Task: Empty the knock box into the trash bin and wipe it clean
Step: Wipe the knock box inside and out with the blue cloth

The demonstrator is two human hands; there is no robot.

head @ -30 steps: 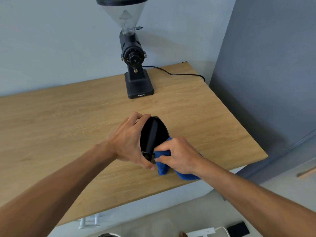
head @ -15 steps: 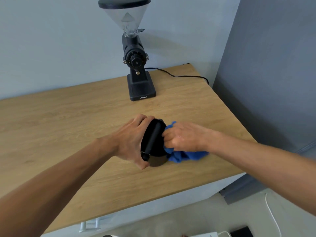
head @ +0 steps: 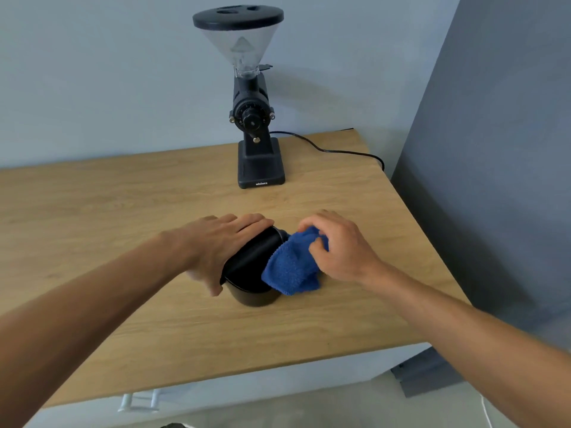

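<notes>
The black round knock box (head: 251,293) stands upright on the wooden table (head: 92,211), its bar across the top. My left hand (head: 221,242) lies over its left rim and bar, thumb down the near side, holding it. A blue cloth (head: 292,268) drapes over the box's right rim and onto the table. My right hand (head: 340,245) grips the cloth from the right, fingers curled into its top. The inside of the box is mostly hidden by my hand and the cloth. No trash bin is in view.
A black coffee grinder (head: 259,162) with a clear hopper stands at the back of the table, its cord (head: 340,151) running right toward a grey wall panel (head: 494,149). The table's right edge and front edge are near the box.
The cloth and my right hand have moved from the box's near side round to its right rim. My left hand has shifted up onto the top of the box.
</notes>
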